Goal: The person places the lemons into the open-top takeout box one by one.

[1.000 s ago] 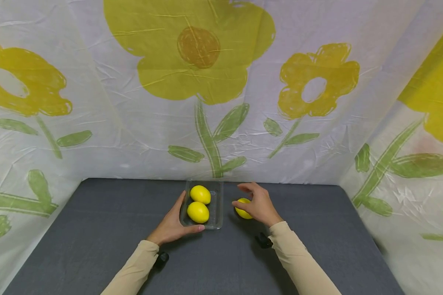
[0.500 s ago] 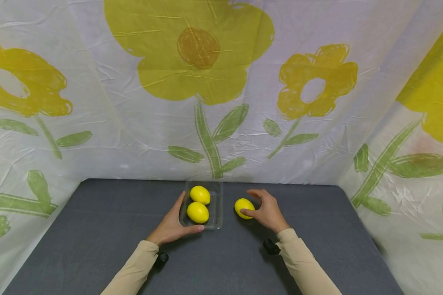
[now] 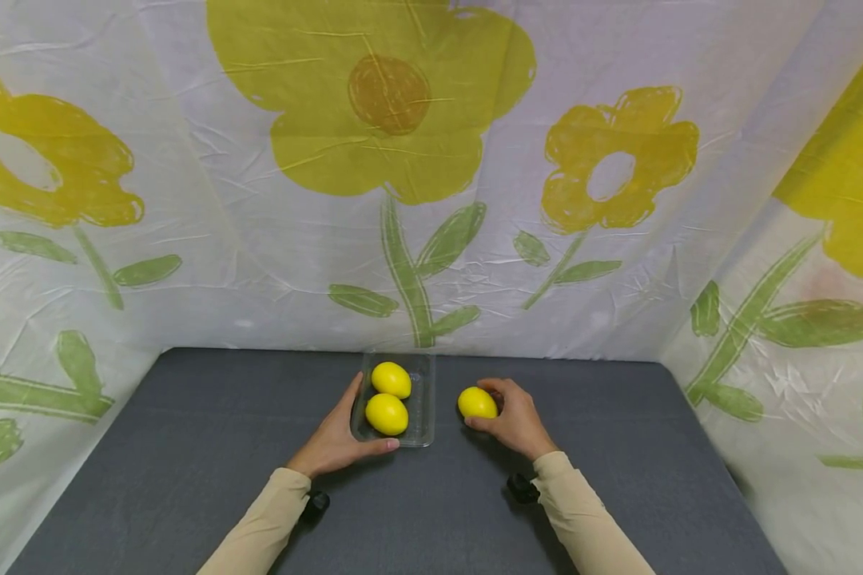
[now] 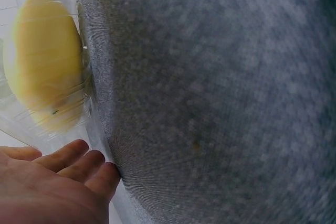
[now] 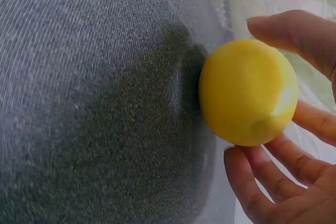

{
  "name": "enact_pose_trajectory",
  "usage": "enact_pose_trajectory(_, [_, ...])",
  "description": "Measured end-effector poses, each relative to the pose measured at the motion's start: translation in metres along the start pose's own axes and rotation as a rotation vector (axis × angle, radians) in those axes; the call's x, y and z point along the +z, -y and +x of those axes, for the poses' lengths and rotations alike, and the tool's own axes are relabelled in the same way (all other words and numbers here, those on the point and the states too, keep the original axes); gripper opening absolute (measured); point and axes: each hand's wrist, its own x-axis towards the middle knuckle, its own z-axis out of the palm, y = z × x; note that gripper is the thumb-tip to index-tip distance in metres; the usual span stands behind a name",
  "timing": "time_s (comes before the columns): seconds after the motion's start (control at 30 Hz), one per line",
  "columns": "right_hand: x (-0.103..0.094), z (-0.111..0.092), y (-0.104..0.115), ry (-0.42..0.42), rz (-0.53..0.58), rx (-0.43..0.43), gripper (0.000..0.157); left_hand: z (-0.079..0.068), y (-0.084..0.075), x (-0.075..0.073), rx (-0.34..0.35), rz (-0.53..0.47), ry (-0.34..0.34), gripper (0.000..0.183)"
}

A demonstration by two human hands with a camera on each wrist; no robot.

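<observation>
A clear plastic tray (image 3: 420, 403) lies near the table's back edge with two lemons (image 3: 386, 414) in its left half. My left hand (image 3: 334, 439) rests against the tray's left side and near corner, fingers extended and thumb along the front edge; in the left wrist view, its fingers (image 4: 79, 163) lie beside the clear wall. To the right of the tray, a third lemon (image 3: 477, 403) is on the table. My right hand (image 3: 518, 419) holds it from the right, fingers curled round it in the right wrist view, thumb close at the opposite side. Part of that lemon is hidden by the hand.
A dark grey cloth covers the table (image 3: 223, 447). Behind it and on both sides hangs a white sheet (image 3: 280, 255) printed with yellow flowers. A small black device (image 3: 522, 487) sits at the right wrist, another (image 3: 316, 505) at the left.
My right hand drew back from above the third lemon to its right side, then closed in around it. The left hand, the tray and its two lemons stay put.
</observation>
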Motion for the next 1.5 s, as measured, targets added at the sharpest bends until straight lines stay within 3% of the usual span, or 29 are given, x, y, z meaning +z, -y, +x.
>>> enact_pose_trajectory(0.4, [0.003,0.002,0.006,-0.042,0.002,-0.023,0.048,0.000,0.002,0.001,0.000,-0.008,0.000,0.130])
enact_pose_trajectory(0.63, [0.007,0.009,0.033,-0.029,0.123,-0.039,0.049,0.000,0.003,0.002,-0.002,-0.004,-0.008,0.130])
enact_pose_trajectory(0.93, [0.020,0.020,0.065,-0.006,0.174,-0.092,0.049,0.001,0.002,0.002,-0.011,-0.012,-0.009,0.130])
enact_pose_trajectory(1.17, [0.033,0.027,0.078,0.027,0.130,-0.140,0.047,0.001,0.001,0.001,-0.006,-0.020,-0.005,0.129])
enact_pose_trajectory(1.5, [0.050,0.030,0.084,0.030,0.018,-0.105,0.047,0.002,0.002,0.002,-0.016,-0.007,-0.004,0.129])
